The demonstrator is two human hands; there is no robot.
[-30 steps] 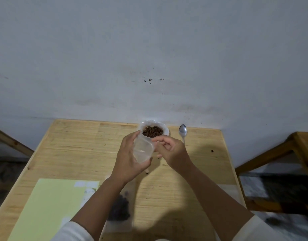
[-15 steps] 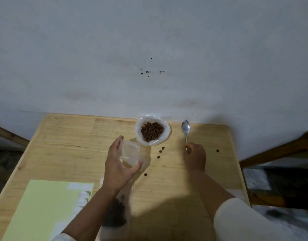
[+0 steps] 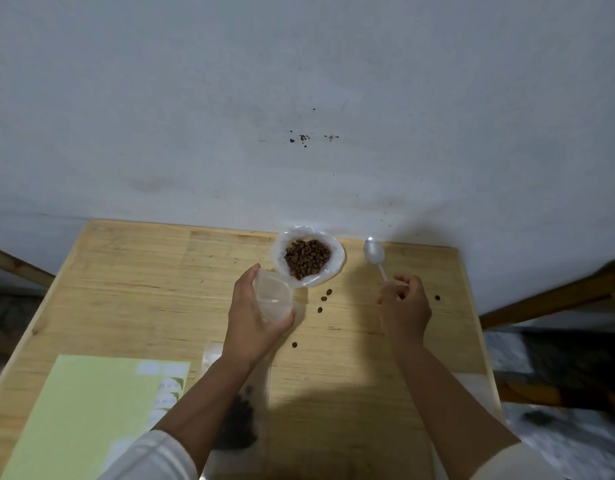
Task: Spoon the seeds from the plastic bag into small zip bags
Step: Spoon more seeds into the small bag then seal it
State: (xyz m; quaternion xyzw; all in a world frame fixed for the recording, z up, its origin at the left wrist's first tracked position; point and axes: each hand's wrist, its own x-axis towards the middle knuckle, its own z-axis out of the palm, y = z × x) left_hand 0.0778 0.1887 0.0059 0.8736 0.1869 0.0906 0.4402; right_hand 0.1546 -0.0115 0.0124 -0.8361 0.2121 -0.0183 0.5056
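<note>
Head view: right hand (image 3: 405, 304) has closed on spoon (image 3: 375, 255) handle since half-second earlier. Left hand (image 3: 254, 313) grips empty small zip bag (image 3: 275, 296), frame centre. Plastic bag (image 3: 308, 259) of seeds just above, touching it; loose seeds (image 3: 324, 298) between hands on table (image 3: 143, 289).

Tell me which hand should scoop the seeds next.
Right. The right hand is closed on the spoon handle, just right of the open plastic bag of seeds. The left hand is occupied holding the small zip bag open beside it.
</note>
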